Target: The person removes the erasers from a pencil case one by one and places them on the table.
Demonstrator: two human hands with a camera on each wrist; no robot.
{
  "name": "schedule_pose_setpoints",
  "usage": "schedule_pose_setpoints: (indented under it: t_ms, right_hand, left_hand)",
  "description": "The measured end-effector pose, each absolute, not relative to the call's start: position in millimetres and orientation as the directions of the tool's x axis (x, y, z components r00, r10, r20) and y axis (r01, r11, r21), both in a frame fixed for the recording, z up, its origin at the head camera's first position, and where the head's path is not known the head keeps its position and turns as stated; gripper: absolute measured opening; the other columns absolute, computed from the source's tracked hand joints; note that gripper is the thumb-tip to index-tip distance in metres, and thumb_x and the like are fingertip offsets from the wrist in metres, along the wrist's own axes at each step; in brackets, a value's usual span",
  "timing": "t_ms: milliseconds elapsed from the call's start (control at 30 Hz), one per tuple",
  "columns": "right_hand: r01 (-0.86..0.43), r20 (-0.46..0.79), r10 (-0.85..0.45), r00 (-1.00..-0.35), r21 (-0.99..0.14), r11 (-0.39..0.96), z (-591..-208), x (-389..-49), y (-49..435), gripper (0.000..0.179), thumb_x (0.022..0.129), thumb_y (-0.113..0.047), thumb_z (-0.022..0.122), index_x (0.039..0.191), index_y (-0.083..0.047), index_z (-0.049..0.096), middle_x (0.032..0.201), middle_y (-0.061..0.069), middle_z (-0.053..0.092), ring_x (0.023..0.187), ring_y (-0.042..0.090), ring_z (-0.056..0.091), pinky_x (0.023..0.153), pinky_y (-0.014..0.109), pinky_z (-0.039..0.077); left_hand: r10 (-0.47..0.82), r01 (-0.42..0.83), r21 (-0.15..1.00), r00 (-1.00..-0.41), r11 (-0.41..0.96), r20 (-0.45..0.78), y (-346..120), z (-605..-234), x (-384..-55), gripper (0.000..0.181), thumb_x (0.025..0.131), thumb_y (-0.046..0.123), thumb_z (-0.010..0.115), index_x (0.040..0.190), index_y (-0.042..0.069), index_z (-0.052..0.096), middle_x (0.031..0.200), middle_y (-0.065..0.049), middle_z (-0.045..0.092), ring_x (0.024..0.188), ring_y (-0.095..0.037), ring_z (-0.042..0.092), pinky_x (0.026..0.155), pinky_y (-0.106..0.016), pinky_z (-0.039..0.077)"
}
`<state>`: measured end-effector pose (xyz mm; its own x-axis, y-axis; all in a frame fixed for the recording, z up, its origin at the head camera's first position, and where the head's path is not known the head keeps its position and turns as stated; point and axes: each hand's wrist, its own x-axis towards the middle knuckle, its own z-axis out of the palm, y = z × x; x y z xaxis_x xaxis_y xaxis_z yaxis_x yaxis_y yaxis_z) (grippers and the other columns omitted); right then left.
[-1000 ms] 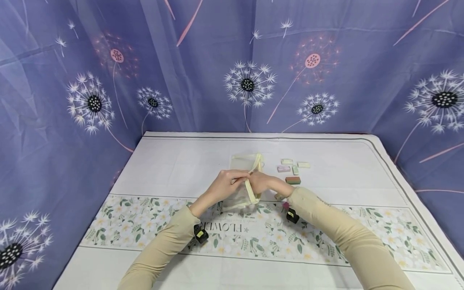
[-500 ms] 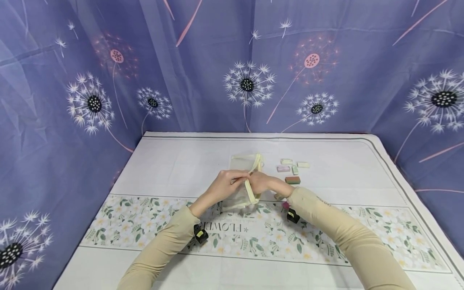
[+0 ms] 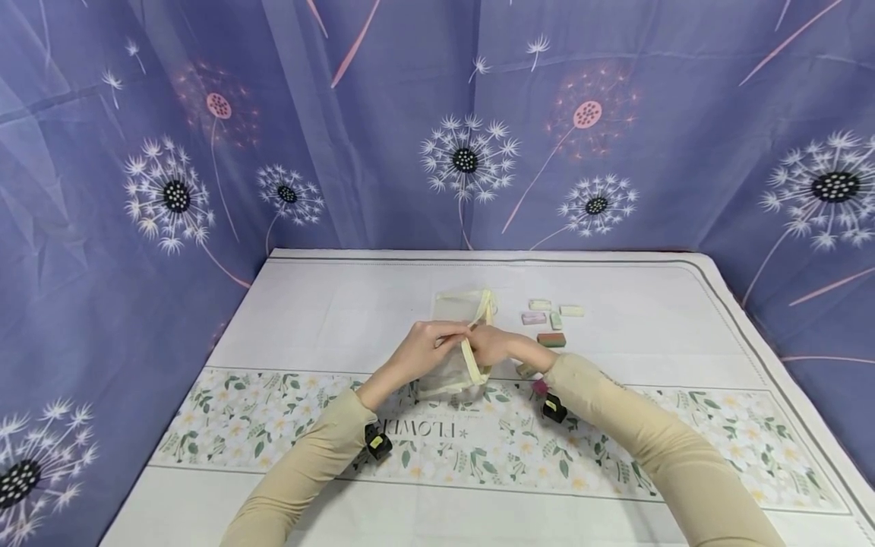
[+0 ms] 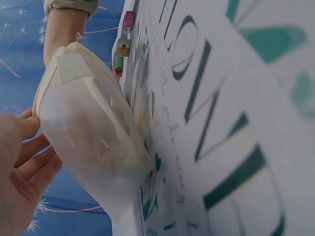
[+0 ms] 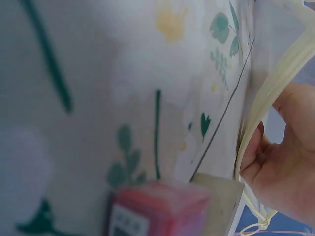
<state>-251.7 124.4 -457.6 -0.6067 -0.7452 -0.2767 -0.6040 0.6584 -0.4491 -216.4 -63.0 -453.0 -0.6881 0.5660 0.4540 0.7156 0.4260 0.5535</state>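
Observation:
A pale yellow mesh pouch (image 3: 447, 374) lies on its side at mid-table, its zipped mouth spread toward the right. My left hand (image 3: 427, 348) pinches the upper edge of that mouth between thumb and fingers; the left wrist view shows the thumb (image 4: 27, 127) on the rim. Through the opening reaches my right hand (image 3: 494, 344), its fingers inside the pouch. The right wrist view has the palm (image 5: 290, 172) just past the yellow zip band (image 5: 268, 93). Mesh and zip band partly hide the fingers; I cannot tell whether they hold anything.
Right of the pouch lie several small blocks: pale yellow (image 3: 540, 305), cream (image 3: 572, 311), lilac (image 3: 534, 318), green (image 3: 556, 321) and red-green (image 3: 551, 339). A pink block (image 5: 157, 209) and a tan block (image 5: 221, 196) sit under the right wrist. A dandelion curtain (image 3: 383, 152) backs the table.

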Motion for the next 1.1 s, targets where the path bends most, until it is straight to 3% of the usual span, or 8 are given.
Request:
schedule_pose_setpoints:
  t_ms: [67,200,467,633,733,867,1100]
  right_hand:
    - [-0.574,-0.290,-0.748,-0.597,-0.498,0.650,-457,-251,126,0.051,0.091,-0.010,0.047,0.141,-0.006,0.033,0.051,-0.007,0.029,0.043,0.006,0.023,0.044,0.017,0.022]
    - [-0.486,-0.308,-0.727,-0.613,-0.579,0.655,-457,-252,128,0.040,0.091,-0.007,0.047,0.131,-0.006,0.044,0.052,-0.006,0.030,0.043,0.007,0.023,0.045,0.018,0.023]
    - [-0.473,-0.216,-0.744,-0.632,-0.654,0.591,-461,-253,133,0.010,0.091,-0.005,0.050,0.094,-0.007,0.060,0.052,-0.006,0.032,0.046,0.008,0.027,0.046,0.018,0.026]
    - [-0.487,-0.177,-0.742,-0.647,-0.652,0.581,-463,-254,134,0.014,0.090,-0.010,0.055,0.075,-0.010,0.057,0.050,-0.007,0.032,0.044,0.007,0.026,0.045,0.018,0.026]
    - [-0.491,-0.158,-0.739,-0.655,-0.654,0.576,-465,-254,136,0.013,0.089,-0.012,0.057,0.077,-0.010,0.058,0.051,-0.006,0.032,0.044,0.007,0.027,0.044,0.018,0.027]
    - [-0.493,-0.137,-0.728,-0.672,-0.652,0.577,-465,-252,140,0.005,0.088,-0.013,0.059,0.090,-0.009,0.061,0.055,-0.005,0.037,0.046,0.007,0.030,0.045,0.018,0.029]
    - [-0.514,-0.101,-0.717,-0.689,-0.629,0.582,-463,-252,147,0.017,0.087,-0.011,0.060,0.103,-0.007,0.061,0.071,-0.001,0.054,0.059,0.007,0.043,0.053,0.017,0.038]
  left_hand:
    - [0.567,0.713,0.560,-0.690,0.422,0.451,-63,-454,-216,0.020,0.089,0.015,0.058,0.106,0.013,0.069,0.110,-0.005,0.067,0.094,-0.013,0.066,0.077,-0.013,0.053]
    - [0.559,0.707,0.568,-0.696,0.422,0.450,-61,-455,-216,0.020,0.089,0.015,0.058,0.105,0.013,0.069,0.107,-0.003,0.069,0.094,-0.012,0.066,0.076,-0.012,0.053]
    - [0.549,0.715,0.562,-0.690,0.416,0.471,-59,-455,-215,0.018,0.088,0.014,0.058,0.103,0.013,0.070,0.104,-0.003,0.070,0.086,-0.011,0.067,0.067,-0.010,0.052]
    - [0.555,0.718,0.565,-0.686,0.408,0.471,-59,-455,-216,0.019,0.088,0.012,0.058,0.103,0.013,0.070,0.103,-0.003,0.070,0.090,-0.012,0.067,0.070,-0.011,0.053]
    - [0.557,0.719,0.561,-0.684,0.410,0.470,-59,-456,-216,0.019,0.088,0.012,0.059,0.103,0.013,0.070,0.103,-0.002,0.070,0.090,-0.011,0.067,0.070,-0.011,0.053]
    - [0.566,0.724,0.554,-0.679,0.410,0.468,-59,-457,-216,0.019,0.088,0.011,0.058,0.103,0.013,0.070,0.104,-0.002,0.070,0.088,-0.011,0.067,0.069,-0.011,0.053]
    - [0.571,0.730,0.545,-0.673,0.412,0.470,-60,-458,-217,0.018,0.089,0.012,0.057,0.102,0.011,0.070,0.103,-0.002,0.070,0.085,-0.010,0.066,0.066,-0.012,0.052]
